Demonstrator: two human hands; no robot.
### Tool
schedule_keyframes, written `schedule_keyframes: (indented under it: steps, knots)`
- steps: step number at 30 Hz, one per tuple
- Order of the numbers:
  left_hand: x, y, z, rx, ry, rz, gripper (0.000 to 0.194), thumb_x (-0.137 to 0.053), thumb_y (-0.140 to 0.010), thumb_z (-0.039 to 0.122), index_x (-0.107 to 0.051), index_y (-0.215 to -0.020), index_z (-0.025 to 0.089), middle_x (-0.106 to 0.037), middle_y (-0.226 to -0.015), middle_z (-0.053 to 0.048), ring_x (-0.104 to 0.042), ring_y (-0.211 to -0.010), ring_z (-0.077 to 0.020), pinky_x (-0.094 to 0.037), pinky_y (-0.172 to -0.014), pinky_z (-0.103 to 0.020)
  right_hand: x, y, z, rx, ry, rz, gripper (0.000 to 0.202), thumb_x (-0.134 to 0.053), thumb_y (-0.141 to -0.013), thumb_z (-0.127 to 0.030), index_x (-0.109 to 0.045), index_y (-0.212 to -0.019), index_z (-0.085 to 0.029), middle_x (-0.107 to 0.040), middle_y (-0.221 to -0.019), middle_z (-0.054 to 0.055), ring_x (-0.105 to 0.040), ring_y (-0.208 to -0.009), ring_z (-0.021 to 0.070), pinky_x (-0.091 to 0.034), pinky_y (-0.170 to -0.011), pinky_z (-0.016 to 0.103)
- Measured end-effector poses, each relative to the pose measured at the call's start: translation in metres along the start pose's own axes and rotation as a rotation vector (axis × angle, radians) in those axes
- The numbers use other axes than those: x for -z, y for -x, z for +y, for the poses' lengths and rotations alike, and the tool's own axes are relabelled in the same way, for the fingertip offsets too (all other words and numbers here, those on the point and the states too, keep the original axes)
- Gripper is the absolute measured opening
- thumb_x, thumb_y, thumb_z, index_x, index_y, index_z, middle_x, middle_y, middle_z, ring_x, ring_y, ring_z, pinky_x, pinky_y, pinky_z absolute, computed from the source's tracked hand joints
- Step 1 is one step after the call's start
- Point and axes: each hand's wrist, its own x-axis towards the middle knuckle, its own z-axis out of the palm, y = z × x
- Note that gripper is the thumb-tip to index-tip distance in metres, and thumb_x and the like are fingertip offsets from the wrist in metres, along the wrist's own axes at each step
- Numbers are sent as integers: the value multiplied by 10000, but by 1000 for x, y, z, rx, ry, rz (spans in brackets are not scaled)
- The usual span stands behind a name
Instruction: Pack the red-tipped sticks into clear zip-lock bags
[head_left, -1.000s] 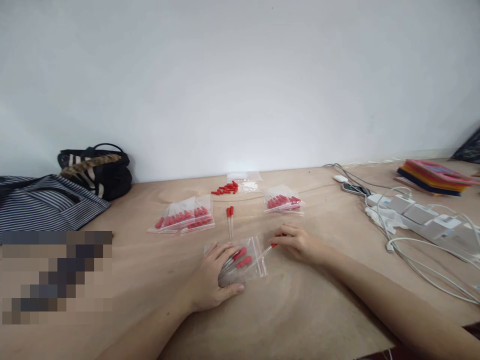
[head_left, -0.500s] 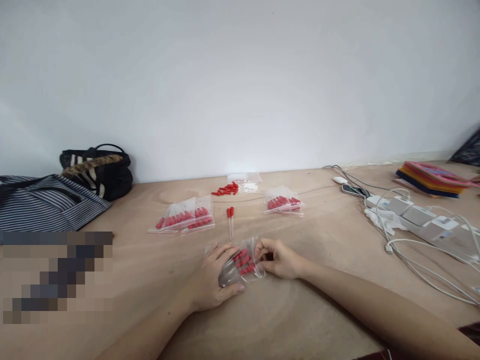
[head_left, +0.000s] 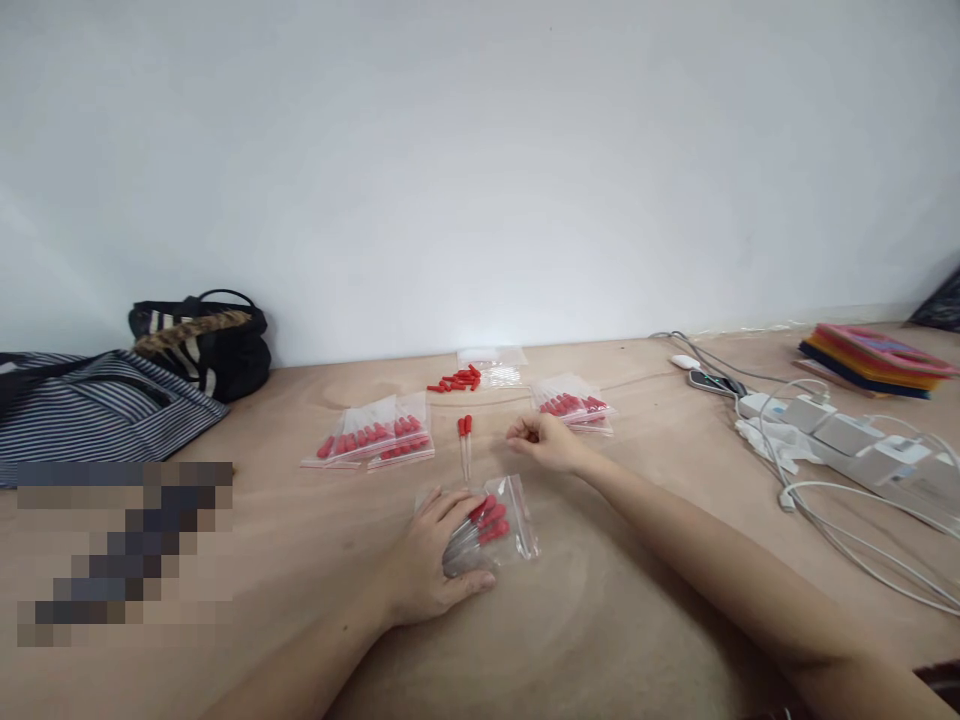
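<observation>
My left hand [head_left: 439, 548] rests on a clear zip bag [head_left: 523, 515], its fingers stretched over the bag and its thumb apart along the near side. Inside the bag are several droppers [head_left: 491, 518] with red bulbs, their stems partly under my fingers. The zip edge points right. My right hand [head_left: 544, 440] is above the table beyond the bag, fingers curled together, with nothing visible in them. Just left of it lie two loose droppers [head_left: 465, 440], bulbs pointing away from me.
Filled zip bags of droppers lie at left [head_left: 367, 435] and right [head_left: 574, 403]. Behind are a pile of loose droppers [head_left: 457, 380] and a flat clear bag [head_left: 491, 355]. Bags [head_left: 202, 345] sit far left; a power strip [head_left: 840, 440], cables and coloured folders [head_left: 874, 360] are right.
My right hand has let go of the zip bag's mouth and moved away from me, toward the two loose droppers. My left hand stays on the bag. The view has shifted slightly.
</observation>
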Motion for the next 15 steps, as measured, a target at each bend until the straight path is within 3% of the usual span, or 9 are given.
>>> schedule_keyframes:
  steps: [6, 10, 15]
  knots:
    - [5, 1, 6, 29, -9, -21, 673, -659, -690, 453, -405, -1266, 215, -467, -1287, -110, -384, -1210, -339, -246, -1022, -565, -31, -58, 7, 109, 152, 28, 445, -427, -709, 39, -588, -1087, -130, -541, -1090, 112, -541, -955, 167, -404, -885, 296]
    - [4, 1, 7, 17, -11, -27, 668, -664, -690, 443, -401, -1265, 229, -465, -1287, -103, -383, -1211, -324, -230, -1034, -549, -41, -74, 11, 215, 194, -36, 364, -431, -775, -10, -614, -1057, -151, -521, -1084, 99, -532, -966, 154, -386, -903, 287]
    - [4, 1, 6, 39, 3, -70, 692, -661, -699, 425, -371, -1283, 194, -433, -1308, -124, -359, -1227, -317, -191, -1045, -557, -25, -73, 24, 281, 229, -90, 223, -524, -774, -72, -632, -956, -140, -588, -951, 70, -551, -883, 150, -420, -813, 269]
